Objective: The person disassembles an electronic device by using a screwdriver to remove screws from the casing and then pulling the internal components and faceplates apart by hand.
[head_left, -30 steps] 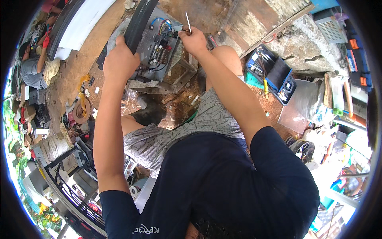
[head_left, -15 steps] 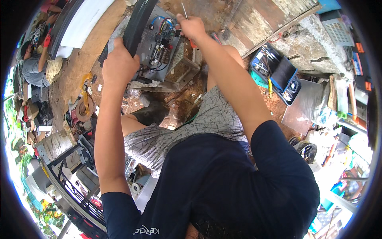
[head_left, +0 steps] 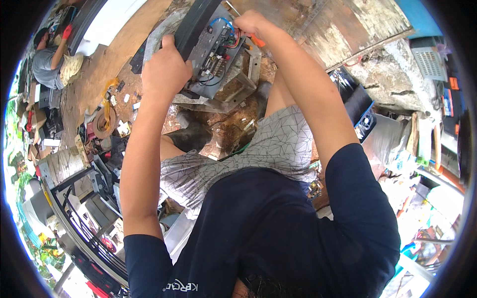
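Note:
An opened electronic device with a dark panel [head_left: 198, 27] and a grey metal plate [head_left: 198, 57] stands tilted at the far middle. On the plate sit a circuit board with several components [head_left: 213, 64] and blue, red and black wires [head_left: 221, 21]. My left hand [head_left: 166, 72] is closed on the left edge of the panel, thumb up. My right hand [head_left: 250, 24] is closed round a screwdriver [head_left: 257, 40]; its orange handle shows below the fist and its thin shaft sticks out beyond. The right fingertips are at the wires by the board's upper end; whether they pinch one is hidden.
Beneath the device is a metal frame [head_left: 243, 84]. A tool case [head_left: 365, 111] lies open at the right, partly behind my right arm. A wooden board [head_left: 348, 30] is at the far right. Another person [head_left: 49, 62] works at the far left. A tape roll [head_left: 104, 122] lies nearer.
The view has shifted, so the device and both hands appear further right. My right hand's fingers have come to the wires at the board's upper end. The left hand keeps its hold.

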Tool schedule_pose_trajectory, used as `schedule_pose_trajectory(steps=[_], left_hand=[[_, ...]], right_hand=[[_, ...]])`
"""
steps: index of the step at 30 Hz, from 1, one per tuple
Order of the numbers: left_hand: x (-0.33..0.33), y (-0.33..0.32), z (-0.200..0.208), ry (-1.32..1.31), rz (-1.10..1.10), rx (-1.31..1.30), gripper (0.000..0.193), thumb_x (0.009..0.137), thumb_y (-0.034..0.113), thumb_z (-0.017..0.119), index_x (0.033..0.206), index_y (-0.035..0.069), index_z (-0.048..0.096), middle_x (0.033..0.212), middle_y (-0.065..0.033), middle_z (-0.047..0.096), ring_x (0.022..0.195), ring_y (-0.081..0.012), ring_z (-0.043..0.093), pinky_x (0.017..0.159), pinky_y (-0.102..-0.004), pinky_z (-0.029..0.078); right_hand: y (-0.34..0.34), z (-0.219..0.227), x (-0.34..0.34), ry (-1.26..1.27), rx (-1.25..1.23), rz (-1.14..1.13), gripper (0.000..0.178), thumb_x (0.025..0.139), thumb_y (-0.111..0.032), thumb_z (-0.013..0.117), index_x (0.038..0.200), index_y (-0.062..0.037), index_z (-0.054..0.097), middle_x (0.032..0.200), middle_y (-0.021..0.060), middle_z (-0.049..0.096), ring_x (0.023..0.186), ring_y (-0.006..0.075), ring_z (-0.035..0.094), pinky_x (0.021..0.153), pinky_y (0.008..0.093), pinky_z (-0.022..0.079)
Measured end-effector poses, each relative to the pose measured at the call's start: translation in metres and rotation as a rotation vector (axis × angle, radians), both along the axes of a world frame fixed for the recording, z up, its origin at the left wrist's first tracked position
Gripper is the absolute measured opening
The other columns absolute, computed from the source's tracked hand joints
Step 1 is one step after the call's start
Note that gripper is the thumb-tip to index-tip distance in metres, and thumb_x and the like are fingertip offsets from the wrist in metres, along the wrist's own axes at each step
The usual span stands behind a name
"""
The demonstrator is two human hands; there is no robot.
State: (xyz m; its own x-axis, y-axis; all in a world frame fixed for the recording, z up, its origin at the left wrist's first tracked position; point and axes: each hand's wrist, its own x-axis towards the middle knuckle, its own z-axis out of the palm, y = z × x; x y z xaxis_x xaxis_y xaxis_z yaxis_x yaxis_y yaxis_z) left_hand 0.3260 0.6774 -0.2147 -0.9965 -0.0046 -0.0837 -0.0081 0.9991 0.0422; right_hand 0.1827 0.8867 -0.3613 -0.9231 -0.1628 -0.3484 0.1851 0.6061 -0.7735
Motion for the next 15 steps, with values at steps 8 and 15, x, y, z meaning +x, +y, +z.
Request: schedule_pose_trajectory(steps=[8, 15], left_hand=[[-0.002, -0.007, -0.002, -0.015, 0.023, 0.038, 0.059, 0.082, 0.024, 0.066, 0.132, 0.002, 0.044, 0.099, -0.0305, 0.069, 0.093, -0.0472, 0.068, 0.086, -0.0516, 0.054], [-0.007, -0.006, -0.007, -0.021, 0.046, 0.042, 0.055, 0.084, 0.025, 0.067, 0.128, 0.003, 0.044, 0.099, -0.0285, 0.069, 0.092, -0.0458, 0.069, 0.084, -0.0509, 0.056]], right_hand=[[-0.009, -0.002, 0.013, 0.059, 0.103, -0.211, 0.052, 0.082, -0.047, 0.071, 0.092, 0.0045, 0.074, 0.092, 0.0215, 0.072, 0.082, 0.0335, 0.071, 0.074, 0.0427, 0.055], [-0.014, -0.012, 0.024, 0.135, 0.075, -0.307, 0.055, 0.082, -0.042, 0.073, 0.098, 0.0099, 0.071, 0.104, 0.0267, 0.071, 0.097, 0.0384, 0.07, 0.078, 0.0465, 0.055]])
